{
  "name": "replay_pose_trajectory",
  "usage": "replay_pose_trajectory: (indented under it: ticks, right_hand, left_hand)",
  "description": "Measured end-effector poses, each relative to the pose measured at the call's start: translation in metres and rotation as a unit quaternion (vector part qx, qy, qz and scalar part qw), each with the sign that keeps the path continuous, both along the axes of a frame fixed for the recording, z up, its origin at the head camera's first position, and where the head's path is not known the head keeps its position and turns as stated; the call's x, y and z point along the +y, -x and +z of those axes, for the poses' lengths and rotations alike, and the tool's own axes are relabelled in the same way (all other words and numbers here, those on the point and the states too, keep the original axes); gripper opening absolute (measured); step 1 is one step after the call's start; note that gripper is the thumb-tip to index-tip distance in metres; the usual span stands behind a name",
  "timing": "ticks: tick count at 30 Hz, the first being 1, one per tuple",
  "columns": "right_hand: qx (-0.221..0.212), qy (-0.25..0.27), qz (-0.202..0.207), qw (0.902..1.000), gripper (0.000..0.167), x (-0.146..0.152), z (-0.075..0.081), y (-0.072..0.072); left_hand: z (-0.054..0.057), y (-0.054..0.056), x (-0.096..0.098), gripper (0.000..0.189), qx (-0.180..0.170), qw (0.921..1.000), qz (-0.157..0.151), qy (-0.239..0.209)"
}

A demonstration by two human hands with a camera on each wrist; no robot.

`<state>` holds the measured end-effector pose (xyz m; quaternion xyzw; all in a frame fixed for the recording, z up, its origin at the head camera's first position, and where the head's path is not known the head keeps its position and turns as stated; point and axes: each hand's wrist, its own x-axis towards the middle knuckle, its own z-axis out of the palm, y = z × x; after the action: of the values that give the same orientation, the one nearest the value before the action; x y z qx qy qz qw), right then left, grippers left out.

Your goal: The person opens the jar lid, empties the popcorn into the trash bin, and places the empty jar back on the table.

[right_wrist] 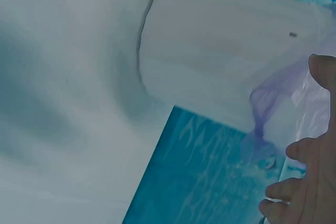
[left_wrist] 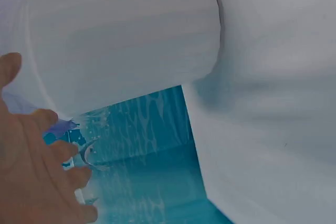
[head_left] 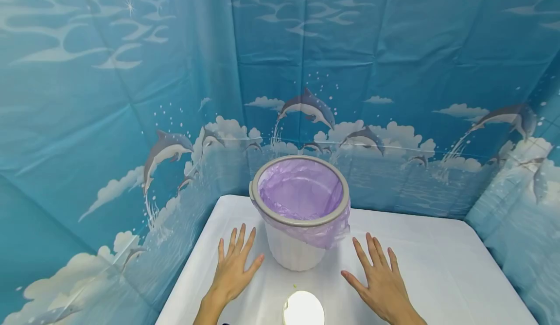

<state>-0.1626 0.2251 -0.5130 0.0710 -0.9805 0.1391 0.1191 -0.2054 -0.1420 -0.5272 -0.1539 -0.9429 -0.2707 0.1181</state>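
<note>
A white trash bin (head_left: 292,247) with a grey rim ring (head_left: 302,222) stands upright on the white table. It is lined with a purple plastic bag (head_left: 306,189), whose edge hangs over the outside, lowest at the right. To the left of the bin is my left hand (head_left: 234,271), fingers spread and straight, holding nothing. My right hand (head_left: 379,281) is on the bin's other side, also spread and without anything in it. Both wrist views show the bin's side wall (left_wrist: 126,40) beyond the fingers; the right one includes the hanging bag edge (right_wrist: 268,103).
A bright white round object (head_left: 304,308) lies on the table at the front, with a tiny greenish speck (head_left: 295,285) behind it. Blue curtains with dolphins (head_left: 308,106) surround the white table (head_left: 428,261) at the back and sides.
</note>
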Motion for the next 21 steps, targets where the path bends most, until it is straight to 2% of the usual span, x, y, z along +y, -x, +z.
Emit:
replay_pose_trajectory:
  ticks: [3, 7, 9, 11, 15, 17, 21]
  right_hand:
    - [0.029, -0.003, 0.019, 0.9994, 0.086, -0.015, -0.002, -0.006]
    - [0.087, -0.02, 0.048, 0.9948, 0.086, -0.034, -0.008, -0.015]
    - [0.107, -0.027, 0.058, 0.9923, 0.086, -0.043, -0.013, -0.019]
    - [0.122, -0.033, 0.064, 0.9898, 0.087, -0.052, -0.019, -0.023]
    - [0.17, -0.058, 0.081, 0.9805, 0.089, -0.07, -0.034, -0.028]
    - [0.202, -0.071, 0.096, 0.9722, 0.09, -0.078, -0.042, -0.029]
    - [0.247, -0.088, 0.132, 0.9559, 0.097, -0.093, -0.058, -0.03]
  left_hand:
    - [-0.003, -0.008, 0.0, 0.069, -0.059, 0.9956, -0.039, -0.061]
    - [-0.013, -0.019, 0.003, 0.071, -0.126, 0.9786, -0.097, -0.131]
    - [-0.02, -0.024, 0.004, 0.075, -0.152, 0.9682, -0.126, -0.153]
    - [-0.027, -0.028, 0.004, 0.083, -0.185, 0.9544, -0.158, -0.173]
    - [-0.046, -0.038, 0.003, 0.112, -0.247, 0.9243, -0.218, -0.192]
    - [-0.058, -0.041, 0.005, 0.125, -0.272, 0.9131, -0.231, -0.197]
    - [-0.086, -0.046, 0.021, 0.131, -0.278, 0.9079, -0.234, -0.209]
